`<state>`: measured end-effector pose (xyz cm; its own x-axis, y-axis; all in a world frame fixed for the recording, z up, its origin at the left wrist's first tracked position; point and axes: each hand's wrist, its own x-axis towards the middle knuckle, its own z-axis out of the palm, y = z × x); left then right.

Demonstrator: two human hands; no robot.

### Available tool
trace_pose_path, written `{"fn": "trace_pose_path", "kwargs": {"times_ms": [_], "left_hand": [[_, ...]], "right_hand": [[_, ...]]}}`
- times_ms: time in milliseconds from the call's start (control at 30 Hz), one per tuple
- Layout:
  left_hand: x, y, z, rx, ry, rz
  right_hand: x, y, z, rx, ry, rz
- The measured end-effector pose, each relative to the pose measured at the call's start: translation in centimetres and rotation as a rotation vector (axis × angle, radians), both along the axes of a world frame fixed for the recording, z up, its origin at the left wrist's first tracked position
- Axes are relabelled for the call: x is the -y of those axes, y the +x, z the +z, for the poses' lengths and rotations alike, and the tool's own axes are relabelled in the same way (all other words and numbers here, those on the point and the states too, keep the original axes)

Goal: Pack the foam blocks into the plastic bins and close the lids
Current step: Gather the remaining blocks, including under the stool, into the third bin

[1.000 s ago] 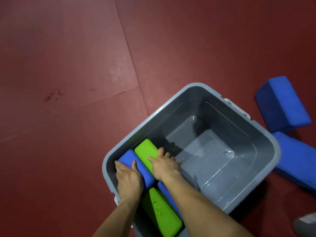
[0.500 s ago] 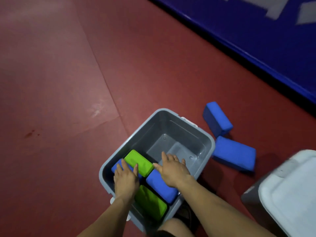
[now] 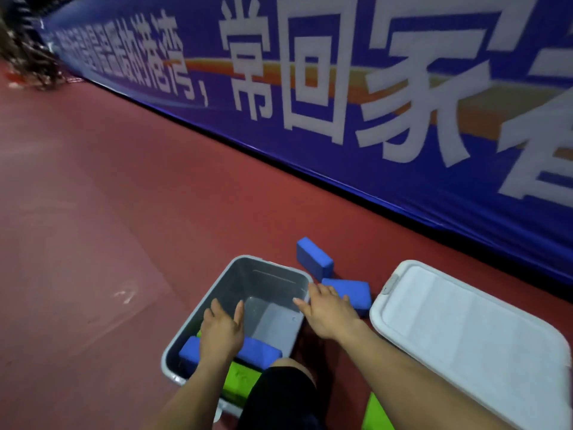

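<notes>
Head view: gray bin (image 3: 269,282) on the red floor (image 3: 93,212), uncovered, its far half bare. Over the near half, left hand (image 3: 221,332), palm down, fingers straight and slightly spread, holding nothing. Directly beneath it, blue foam (image 3: 258,352) lying flat, showing on both sides of the wrist, long axis across the bin from left to right; impossible to tell whether palm and foam touch, or whether one block or two. Nearer still, at the bin's near end, green block (image 3: 238,383), partly hidden behind a knee in black (image 3: 279,395).

Over the bin's right rim, right hand (image 3: 329,312), palm down, fingers straight and pointing away, empty. Just beyond its fingertips, outside the bin on the floor, flat blue block (image 3: 352,289), long axis left to right, just beside the bin's far right corner. Behind that, close to it, second blue block (image 3: 314,259), long axis running from far left to near right.

Off to the right, beside the right forearm, white lid (image 3: 465,336), lying flat. At the bottom edge, between that forearm and the lid, another green block (image 3: 375,414), mostly cut off. Along the far edge of the floor, blue banner (image 3: 403,187) with large white characters.
</notes>
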<state>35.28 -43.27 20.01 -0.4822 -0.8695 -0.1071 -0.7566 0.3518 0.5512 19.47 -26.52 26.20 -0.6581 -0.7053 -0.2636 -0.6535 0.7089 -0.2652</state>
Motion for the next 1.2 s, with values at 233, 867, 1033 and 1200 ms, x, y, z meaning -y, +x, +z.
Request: {"fn": "trace_pose_path", "kwargs": {"times_ms": [233, 867, 1033, 1200], "left_hand": [[-3.1, -3.5, 3.2, -0.072, -0.034, -0.116], [4.3, -40.5, -14.8, 0.015, -0.134, -0.562], [6.5, -47.4, -21.8, 0.088, -0.097, -0.588], [8.9, -52.6, -28.8, 0.176, -0.079, -0.578]], "right_hand": [[-4.5, -2.7, -1.0, 0.027, -0.005, -0.099], [0.3, -35.1, -24.5, 0.066, 0.072, -0.219], [3.4, -40.0, -31.8, 0.214, 0.025, -0.337], [5.3, -44.1, -38.7, 0.354, 0.028, -0.686]]}}
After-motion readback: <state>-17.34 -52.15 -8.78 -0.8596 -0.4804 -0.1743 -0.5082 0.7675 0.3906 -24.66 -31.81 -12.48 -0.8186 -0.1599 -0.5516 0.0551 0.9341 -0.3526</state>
